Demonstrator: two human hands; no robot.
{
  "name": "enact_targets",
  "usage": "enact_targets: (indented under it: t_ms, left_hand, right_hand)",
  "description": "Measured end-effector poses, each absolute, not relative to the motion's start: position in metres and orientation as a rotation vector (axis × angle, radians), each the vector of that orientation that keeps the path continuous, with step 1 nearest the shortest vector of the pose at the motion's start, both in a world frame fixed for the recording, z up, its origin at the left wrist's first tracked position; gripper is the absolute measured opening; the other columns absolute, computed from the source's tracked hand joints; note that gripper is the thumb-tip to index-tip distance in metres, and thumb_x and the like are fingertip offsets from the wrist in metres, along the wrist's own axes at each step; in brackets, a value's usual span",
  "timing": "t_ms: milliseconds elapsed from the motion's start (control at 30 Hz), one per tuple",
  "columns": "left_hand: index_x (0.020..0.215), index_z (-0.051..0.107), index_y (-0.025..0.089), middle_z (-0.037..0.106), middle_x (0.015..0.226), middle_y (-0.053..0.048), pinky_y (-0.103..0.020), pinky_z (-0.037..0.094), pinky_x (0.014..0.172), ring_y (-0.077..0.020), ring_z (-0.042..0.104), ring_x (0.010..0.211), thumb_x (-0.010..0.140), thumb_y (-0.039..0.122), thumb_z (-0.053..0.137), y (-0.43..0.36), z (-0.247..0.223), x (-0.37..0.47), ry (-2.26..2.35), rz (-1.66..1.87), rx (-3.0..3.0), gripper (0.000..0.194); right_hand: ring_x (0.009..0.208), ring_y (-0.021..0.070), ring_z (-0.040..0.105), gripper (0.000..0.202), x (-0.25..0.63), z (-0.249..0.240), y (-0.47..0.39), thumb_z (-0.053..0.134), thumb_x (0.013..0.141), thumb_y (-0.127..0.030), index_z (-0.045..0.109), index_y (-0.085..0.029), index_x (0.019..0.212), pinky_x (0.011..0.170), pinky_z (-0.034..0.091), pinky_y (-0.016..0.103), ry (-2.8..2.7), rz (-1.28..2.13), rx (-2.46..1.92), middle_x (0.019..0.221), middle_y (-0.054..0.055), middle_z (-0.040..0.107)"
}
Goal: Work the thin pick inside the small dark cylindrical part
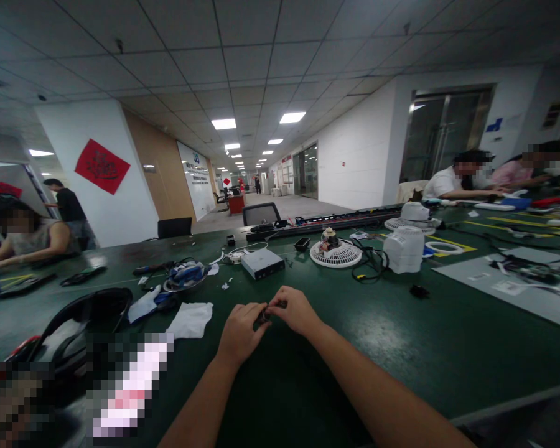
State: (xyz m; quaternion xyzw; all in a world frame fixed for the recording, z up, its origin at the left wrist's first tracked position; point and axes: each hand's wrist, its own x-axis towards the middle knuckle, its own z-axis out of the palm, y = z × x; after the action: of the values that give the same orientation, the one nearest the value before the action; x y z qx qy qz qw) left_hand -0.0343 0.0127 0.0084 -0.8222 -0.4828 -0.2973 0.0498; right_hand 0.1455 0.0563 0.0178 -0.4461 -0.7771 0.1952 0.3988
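Over the green table [354,348], my left hand [242,330] pinches a small dark part [263,316] between thumb and fingers. My right hand [296,309] meets it from the right, its fingertips closed on the same small part. The part is mostly covered by the fingers, so its details are too small to tell. Just beyond the hands lies a grey and black box-shaped device [263,264]. A white cloth [191,320] is left of my left hand. Behind and to the right sits a round white fan grille [336,252] with a motor on top.
At the right are a white housing [404,250] with black cable, a small black piece [419,291] and a grey board [522,283] with electronics. Black headphones [86,311] and a blue wire bundle [186,274] lie left. People sit at both sides.
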Motion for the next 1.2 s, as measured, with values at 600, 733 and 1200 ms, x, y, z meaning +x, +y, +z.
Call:
enact_targets:
  t_ms: [600, 733, 1200]
  left_hand:
    - [0.122, 0.065, 0.022, 0.071, 0.120, -0.007, -0.038, 0.049, 0.092, -0.0219, 0.066, 0.103, 0.084, 0.007, 0.060, 0.012, 0.006, -0.036, -1.315, -0.861, -2.583, 0.041]
    - [0.132, 0.057, 0.018, 0.069, 0.122, -0.011, -0.043, 0.047, 0.095, -0.0253, 0.064, 0.107, 0.087, 0.009, 0.057, 0.016, 0.001, -0.036, -1.391, -0.941, -2.462, 0.046]
    - [0.147, 0.040, 0.021, 0.071, 0.112, -0.009, -0.040, 0.052, 0.086, -0.0242, 0.067, 0.093, 0.091, 0.023, 0.057, 0.017, -0.002, -0.037, -1.510, -1.104, -2.286, 0.058]
  right_hand:
    - [0.055, 0.0115, 0.051, 0.011, 0.151, 0.019, 0.054, 0.078, 0.066, -0.021, 0.069, -0.019, 0.070, 0.053, 0.034, 0.023, -2.025, 0.536, -1.051, 0.058, -0.006, 0.056]
    - [0.068, 0.0150, 0.055, 0.020, 0.149, 0.025, 0.051, 0.063, 0.078, -0.015, 0.067, -0.018, 0.097, 0.065, 0.042, 0.026, -1.874, 0.456, -0.983, 0.076, -0.001, 0.061]
    - [0.051, 0.0155, 0.051, 0.050, 0.155, 0.022, 0.066, 0.031, 0.100, -0.056, 0.053, -0.020, 0.072, 0.051, 0.041, 0.026, -1.153, 0.407, -0.947, 0.056, -0.003, 0.049]
